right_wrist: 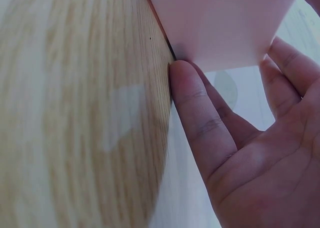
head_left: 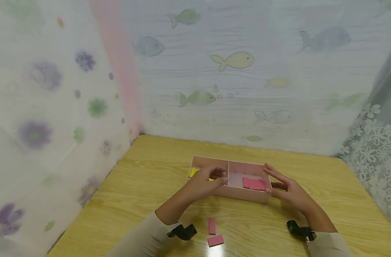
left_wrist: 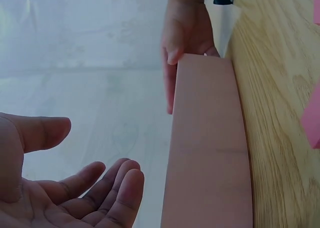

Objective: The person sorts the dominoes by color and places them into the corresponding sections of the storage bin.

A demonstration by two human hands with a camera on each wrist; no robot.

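Note:
A pink two-compartment box (head_left: 243, 194) stands on the table. My left hand (head_left: 203, 182) hovers over its left compartment beside the divider (head_left: 228, 171), fingers loosely bent. In the left wrist view, the left hand (left_wrist: 75, 188) has nothing between its thumb and fingers. At the box's right end, my right hand (head_left: 292, 192) holds it, thumb at the near corner and a finger at the far rim. The right wrist view shows fingers (right_wrist: 192, 100) against the end wall. Yellow pieces (head_left: 194, 172) lie in the left compartment, partly hidden by the left hand; several pink pieces (head_left: 254, 184) lie in the right.
Two loose pink rectangular pieces, one upright in view (head_left: 212, 226) and one crosswise (head_left: 216, 240), lie on the wooden table (head_left: 144, 171) in front of the box. Patterned curtains (head_left: 195, 82) hang behind and at both sides. A black camera is strapped to each wrist.

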